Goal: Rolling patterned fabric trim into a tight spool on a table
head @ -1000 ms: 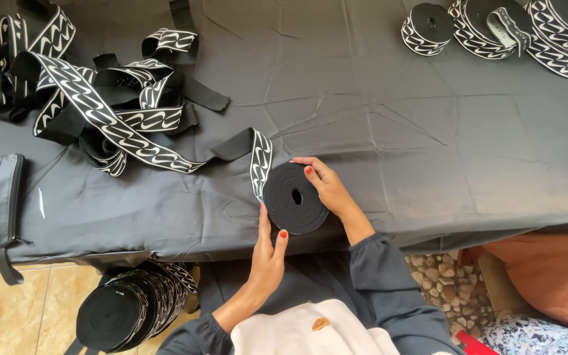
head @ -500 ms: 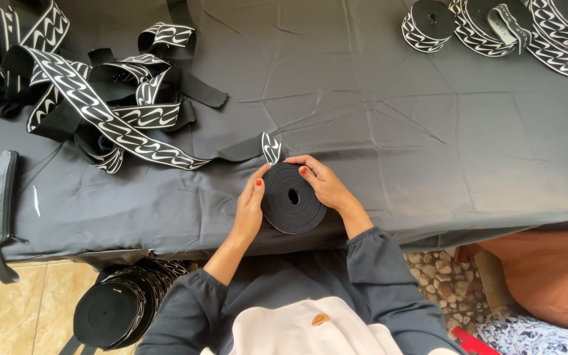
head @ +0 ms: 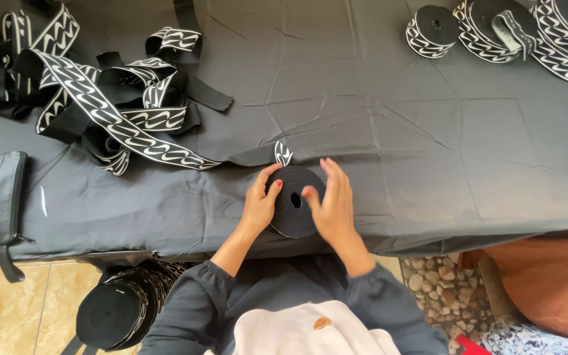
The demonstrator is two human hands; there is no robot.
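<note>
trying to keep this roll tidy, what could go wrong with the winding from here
The roll sits at the table's front edge, pinched only between the left hand and right hand; a loose grip could let it drop or spring open. The strap feeding it runs back into a tangled heap, so a twist or snag may wind in.

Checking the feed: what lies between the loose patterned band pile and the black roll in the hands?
Nothing visible: the black-and-white patterned band runs freely across the dark tablecloth to the black wound roll, held between left hand and right hand.
</note>
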